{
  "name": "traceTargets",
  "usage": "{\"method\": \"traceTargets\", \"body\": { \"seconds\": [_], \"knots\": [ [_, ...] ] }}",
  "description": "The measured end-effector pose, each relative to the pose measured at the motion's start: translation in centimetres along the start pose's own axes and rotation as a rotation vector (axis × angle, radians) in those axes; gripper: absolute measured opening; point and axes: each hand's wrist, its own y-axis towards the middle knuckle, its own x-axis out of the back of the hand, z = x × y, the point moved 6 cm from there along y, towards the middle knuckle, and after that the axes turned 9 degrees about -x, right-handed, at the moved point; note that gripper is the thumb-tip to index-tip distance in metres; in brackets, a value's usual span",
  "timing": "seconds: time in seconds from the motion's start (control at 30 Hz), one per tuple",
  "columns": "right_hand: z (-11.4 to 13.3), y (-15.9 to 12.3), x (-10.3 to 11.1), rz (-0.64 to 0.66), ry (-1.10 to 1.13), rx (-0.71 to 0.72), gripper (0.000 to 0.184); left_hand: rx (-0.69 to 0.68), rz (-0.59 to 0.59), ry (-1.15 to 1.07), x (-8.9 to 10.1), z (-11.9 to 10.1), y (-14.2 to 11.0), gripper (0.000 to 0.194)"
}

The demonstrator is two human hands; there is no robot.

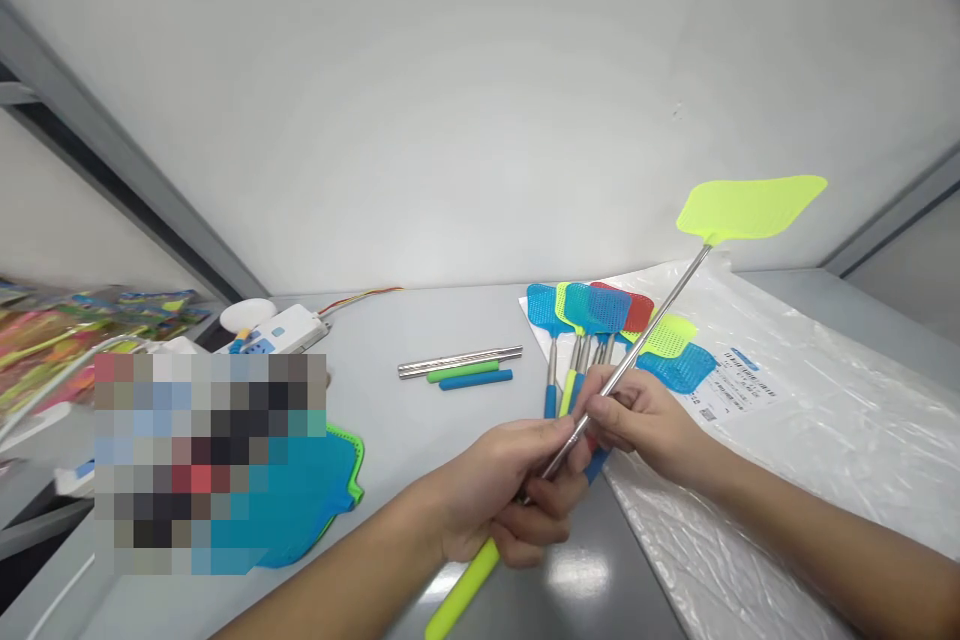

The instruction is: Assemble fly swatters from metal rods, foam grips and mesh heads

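Note:
Both of my hands are closed on one fly swatter (pixel 670 298) with a yellow-green perforated head, a thin silver rod and a yellow-green grip. My left hand (pixel 517 490) wraps the rod just above the grip. Higher up, my right hand (pixel 637 415) pinches the same rod between thumb and fingers. The swatter slants, its head up to the right and its grip down to the left. Behind my hands lie several finished-looking swatters (pixel 551 308) with blue, yellow-green and red heads, their handles partly hidden by my fingers.
Silver rods (pixel 459 361), a green grip (pixel 463 372) and a blue grip (pixel 475 380) lie mid-table. Blue and green swatter heads (pixel 311 495) sit at left, partly pixelated. A white power strip (pixel 289 332) stands behind. Plastic wrapping with a label (pixel 742 385) covers the right side.

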Motion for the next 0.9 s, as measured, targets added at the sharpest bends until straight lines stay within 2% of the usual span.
{"method": "traceTargets", "body": {
  "seconds": [0.07, 0.2, 0.3, 0.33, 0.4, 0.53, 0.63, 0.73, 0.9],
  "knots": [
    [1.0, 0.3, 1.8, -0.055, 0.002, 0.051, 0.032, -0.005, -0.015, 0.018, -0.1, -0.5, -0.2, 0.031],
    [2.9, 0.6, 5.8, -0.265, 0.077, 0.147, 0.033, -0.001, -0.030, 0.042, 0.3, -1.2, -0.5, 0.030],
    [3.5, 0.6, 7.6, -0.383, 0.084, 0.177, 0.031, 0.008, -0.069, 0.035, 1.0, -1.1, -0.5, 0.031],
    [3.5, 0.6, 7.5, -0.376, 0.063, 0.181, 0.030, 0.009, -0.084, 0.022, 1.2, -1.1, -0.5, 0.032],
    [2.8, 0.7, 6.3, -0.279, 0.013, 0.133, 0.030, 0.000, -0.105, -0.003, 1.5, -1.0, -0.4, 0.032],
    [0.0, 0.5, 1.2, -0.013, -0.007, -0.074, 0.034, -0.010, -0.073, 0.017, 1.4, -0.8, -0.2, 0.032],
    [-0.5, 0.0, -1.0, 0.010, -0.034, -0.087, 0.035, 0.029, 0.000, 0.029, 1.0, -0.2, -0.1, 0.034],
    [0.3, -0.4, -1.0, -0.017, -0.096, -0.033, 0.038, 0.059, 0.042, 0.007, 0.7, 0.2, 0.0, 0.036],
    [1.5, -0.5, 0.3, -0.041, -0.141, 0.019, 0.037, 0.032, 0.050, 0.030, 0.4, -0.2, -0.1, 0.035]
  ]
}}
